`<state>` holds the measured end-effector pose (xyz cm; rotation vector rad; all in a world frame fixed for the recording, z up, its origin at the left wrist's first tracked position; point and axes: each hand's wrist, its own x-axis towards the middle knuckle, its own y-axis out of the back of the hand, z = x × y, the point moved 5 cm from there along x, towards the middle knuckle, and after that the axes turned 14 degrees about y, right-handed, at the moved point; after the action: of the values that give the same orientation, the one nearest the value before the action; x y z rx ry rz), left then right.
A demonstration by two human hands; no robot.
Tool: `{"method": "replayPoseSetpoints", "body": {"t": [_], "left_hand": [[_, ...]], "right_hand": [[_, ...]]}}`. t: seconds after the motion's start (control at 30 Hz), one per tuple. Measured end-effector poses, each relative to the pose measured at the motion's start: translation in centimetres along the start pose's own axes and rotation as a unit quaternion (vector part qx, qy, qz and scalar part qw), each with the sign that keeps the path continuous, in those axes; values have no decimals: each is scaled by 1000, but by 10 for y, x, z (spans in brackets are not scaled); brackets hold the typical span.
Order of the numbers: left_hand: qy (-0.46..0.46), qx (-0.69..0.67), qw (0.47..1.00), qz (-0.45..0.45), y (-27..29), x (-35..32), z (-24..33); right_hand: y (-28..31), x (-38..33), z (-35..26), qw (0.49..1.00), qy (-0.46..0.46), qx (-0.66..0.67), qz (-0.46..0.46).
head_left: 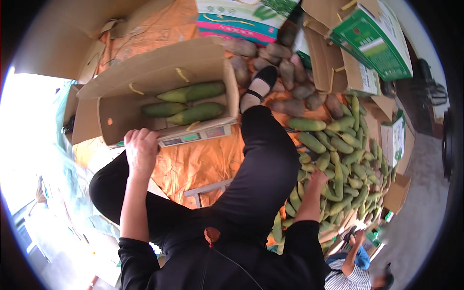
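Note:
An open cardboard box stands in front of me on the left, with three green radishes lying in it. My left hand has its fingers hooked over the box's near left edge. Under that edge shows a panel with a small green-lit display, like that of a scale. To my right, a large heap of green radishes spreads out. My right hand reaches into its near left side and touches radishes. The fingers of that hand are mostly hidden, so its grip does not show.
Brownish-purple roots lie past my foot on an orange tarp. Printed cartons and a green-and-white box stand at the back. Near my left knee is a metal frame. Another person works at the lower right.

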<state>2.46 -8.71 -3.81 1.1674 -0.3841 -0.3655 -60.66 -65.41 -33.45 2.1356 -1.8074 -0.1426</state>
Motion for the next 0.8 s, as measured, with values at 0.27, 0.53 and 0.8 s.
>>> {"method": "replayPoseSetpoints", "body": {"t": [0.27, 0.53, 0.8], "left_hand": [[25, 119, 992, 12, 53, -15, -12], [15, 79, 996, 28, 43, -7, -11], [18, 81, 996, 17, 42, -12, -15]], "right_hand": [[-118, -38, -221, 950, -205, -237, -9], [-139, -3, -294, 896, 127, -371, -207], [-257, -47, -504, 916, 155, -200, -311]]}}
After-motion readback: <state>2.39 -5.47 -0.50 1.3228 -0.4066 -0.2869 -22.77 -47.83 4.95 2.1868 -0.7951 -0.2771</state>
